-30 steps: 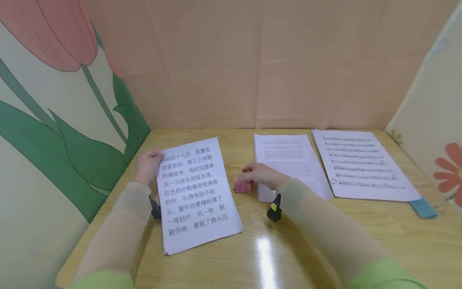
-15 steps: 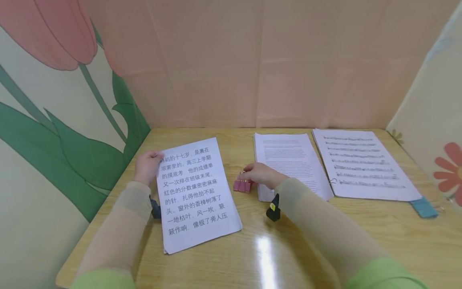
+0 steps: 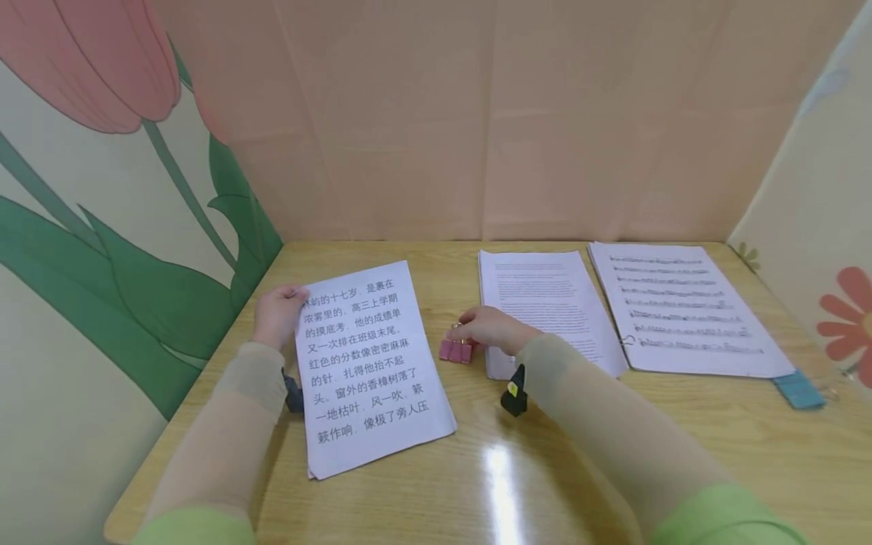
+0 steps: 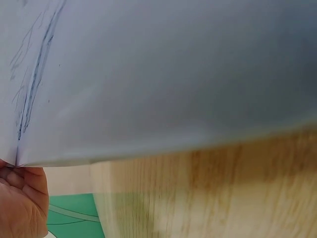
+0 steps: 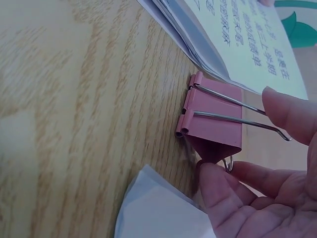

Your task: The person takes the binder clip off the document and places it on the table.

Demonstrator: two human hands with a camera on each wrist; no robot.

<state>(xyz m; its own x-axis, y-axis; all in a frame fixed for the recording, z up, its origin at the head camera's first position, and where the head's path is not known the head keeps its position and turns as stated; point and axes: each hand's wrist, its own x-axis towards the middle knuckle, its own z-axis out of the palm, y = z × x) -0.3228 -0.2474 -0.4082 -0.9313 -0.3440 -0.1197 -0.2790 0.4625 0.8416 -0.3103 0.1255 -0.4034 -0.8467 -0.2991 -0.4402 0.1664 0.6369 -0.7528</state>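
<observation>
My left hand (image 3: 278,314) pinches the upper left corner of a stack of papers (image 3: 368,371) printed with large Chinese characters. The stack is tilted up; its creased underside fills much of the left wrist view, where the left hand (image 4: 22,203) grips its edge. Right of these papers, my right hand (image 3: 497,331) holds a pink binder clip (image 3: 456,351) low over the table. In the right wrist view, thumb and fingers of the right hand (image 5: 267,188) lie on either side of the binder clip (image 5: 213,119), at its wire handles. The clip's mouth points away from the palm.
A second stack of small-print papers (image 3: 545,303) lies behind the right wrist. Further right lies a stack of sheet music (image 3: 688,310) with a blue binder clip (image 3: 798,390) at its near right corner. The wooden table (image 3: 579,469) meets walls at the back and both sides.
The pink binder clip has turned slightly in my right hand, showing its face and wire handle more clearly. Both hands and the papers stay almost in place.
</observation>
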